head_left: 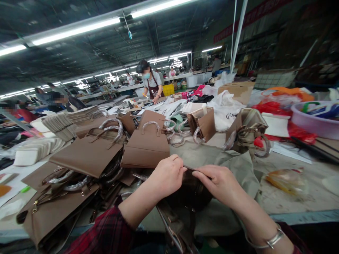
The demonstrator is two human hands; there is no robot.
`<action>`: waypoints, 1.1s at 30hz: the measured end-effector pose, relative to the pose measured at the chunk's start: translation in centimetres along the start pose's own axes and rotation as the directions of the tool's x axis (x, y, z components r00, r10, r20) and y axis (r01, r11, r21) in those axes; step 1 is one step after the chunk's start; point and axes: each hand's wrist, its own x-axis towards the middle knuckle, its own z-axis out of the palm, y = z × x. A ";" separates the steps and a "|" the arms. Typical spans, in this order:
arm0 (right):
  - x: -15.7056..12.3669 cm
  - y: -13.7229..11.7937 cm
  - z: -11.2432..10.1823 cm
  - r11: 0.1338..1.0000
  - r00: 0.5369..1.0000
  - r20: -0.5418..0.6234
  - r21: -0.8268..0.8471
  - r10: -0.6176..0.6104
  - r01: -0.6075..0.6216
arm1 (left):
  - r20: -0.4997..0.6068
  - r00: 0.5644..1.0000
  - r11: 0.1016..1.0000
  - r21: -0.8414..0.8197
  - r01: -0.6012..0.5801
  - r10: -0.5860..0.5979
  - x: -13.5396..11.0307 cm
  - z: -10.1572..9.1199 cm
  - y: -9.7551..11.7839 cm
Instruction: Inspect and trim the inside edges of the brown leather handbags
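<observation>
In front of me is a dark brown handbag (194, 192), its lower part hanging toward the table's near edge. My left hand (169, 175) pinches its upper edge between thumb and bent fingers. Just to the right, my right hand (218, 180) grips the same edge with thumb and forefinger. The bag's inside is too dark to make out. A brown handbag (145, 148) with plastic-wrapped handles lies beyond my left hand, beside another brown handbag (91, 151) on a pile. Grey-green cloth (225, 158) spreads beneath and behind my right hand.
Two upright brown bags (208, 123) (246, 128) stand farther back. A clear bag with yellow-brown contents (287, 180) lies at right, near a lilac basin (315, 121). White stacked pieces (39, 150) are at left. A person in an apron (152, 84) works across the table.
</observation>
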 end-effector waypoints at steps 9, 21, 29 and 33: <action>-0.1 0.2 0.1 0.997 0.997 -0.047 -0.051 -0.058 0.056 | -0.034 0.999 0.992 -0.128 -0.023 0.019 -0.7 -0.9 -2.1; -0.4 0.5 0.1 0.992 0.993 -0.048 -0.065 -0.111 0.108 | 0.032 0.993 0.983 -0.151 -0.104 0.110 -1.4 -1.3 -2.5; -0.5 1.9 0.4 0.991 0.986 -0.099 -0.048 -0.133 0.129 | -0.040 0.988 0.989 -0.011 -0.150 0.149 -2.2 -1.8 -1.4; -0.8 2.5 0.4 0.978 0.967 -0.146 -0.013 -0.207 0.207 | -0.020 0.976 0.972 0.097 -0.213 0.216 -3.0 -2.2 -0.5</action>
